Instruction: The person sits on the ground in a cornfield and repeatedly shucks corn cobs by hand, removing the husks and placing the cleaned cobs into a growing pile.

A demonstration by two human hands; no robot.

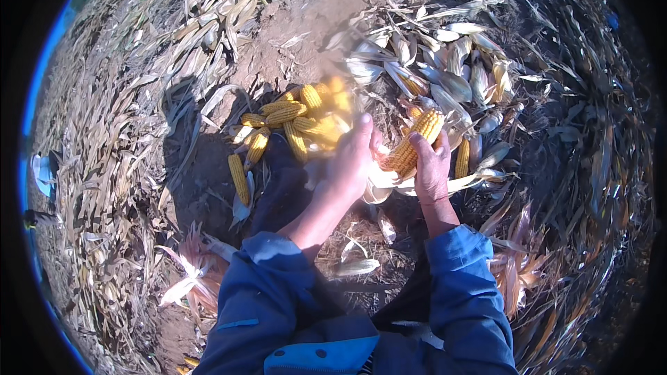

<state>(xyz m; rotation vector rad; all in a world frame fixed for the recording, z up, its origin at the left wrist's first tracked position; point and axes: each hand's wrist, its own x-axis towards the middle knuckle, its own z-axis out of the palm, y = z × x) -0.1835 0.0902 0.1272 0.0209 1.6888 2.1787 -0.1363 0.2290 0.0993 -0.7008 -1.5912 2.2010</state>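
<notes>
My right hand (433, 169) grips a yellow ear of corn (417, 140) from its right side, the thumb lying over the kernels. At the ear's lower end, where pale husk leaves (379, 185) are peeled back and hang down, is my left hand (351, 159); its fingers are partly hidden, and whether they pinch the husk I cannot tell. Just beyond my left hand lies a heap of husked yellow ears (284, 112), partly blurred. A single husked ear (238, 179) rests at the heap's near left edge.
Ears still in pale husks (456, 78) are piled at the upper right, and a bare ear (462, 158) lies right of my right hand. Dry stalks and leaves (120, 130) cover the ground on both sides. Discarded husks (193, 276) lie at the lower left.
</notes>
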